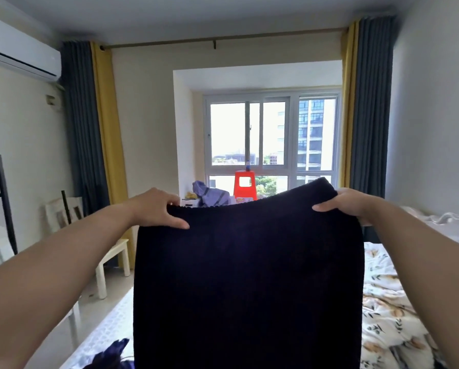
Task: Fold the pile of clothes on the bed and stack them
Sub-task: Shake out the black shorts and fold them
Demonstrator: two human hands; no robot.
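I hold a dark navy knitted garment (248, 283) up in front of me, hanging flat and filling the middle of the view. My left hand (157, 209) pinches its top left corner and my right hand (348, 202) pinches its top right corner. The cloth hides most of the bed (391, 296) below it. A scrap of dark purple clothing (111, 354) lies on the bed at the bottom left. The rest of the pile is hidden behind the garment.
A floral quilt covers the bed on the right. A white chair (63, 211) and a small white table (116, 258) stand left of the bed. By the window are a red stool (245, 185) and a lilac garment (209, 195).
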